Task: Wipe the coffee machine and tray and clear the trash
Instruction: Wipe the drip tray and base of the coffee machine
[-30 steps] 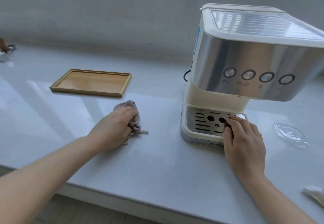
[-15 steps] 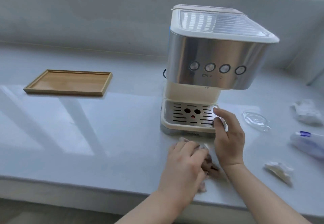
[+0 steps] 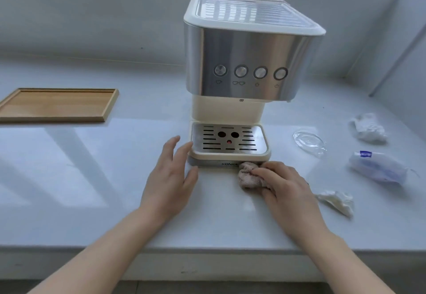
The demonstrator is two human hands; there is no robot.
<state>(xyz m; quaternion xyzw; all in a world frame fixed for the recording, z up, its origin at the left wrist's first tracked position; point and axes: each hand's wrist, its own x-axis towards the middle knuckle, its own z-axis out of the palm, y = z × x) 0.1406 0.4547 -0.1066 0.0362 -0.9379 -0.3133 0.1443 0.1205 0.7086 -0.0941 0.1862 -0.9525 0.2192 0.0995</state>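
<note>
A cream and steel coffee machine (image 3: 249, 63) stands on the pale counter, its slotted drip grate (image 3: 228, 139) at the front. My right hand (image 3: 283, 185) grips a crumpled pinkish cloth (image 3: 247, 175) pressed against the machine's front base. Fingers spread and holding nothing, my left hand (image 3: 171, 174) rests beside the base's left corner, fingertips touching it. A wooden tray (image 3: 57, 104) lies at the left. Trash lies to the right: a crumpled white tissue (image 3: 368, 127), a clear plastic lid (image 3: 307, 139), a white and blue wrapper (image 3: 378, 167) and a crumpled paper scrap (image 3: 336, 201).
The counter's front edge (image 3: 207, 250) runs just below my wrists. A grey wall rises behind the machine, and a side wall closes the counter at the far right.
The cloth passed from my left hand to my right hand. My left hand moved from the left of the counter to the machine's left corner. The camera view shifted right.
</note>
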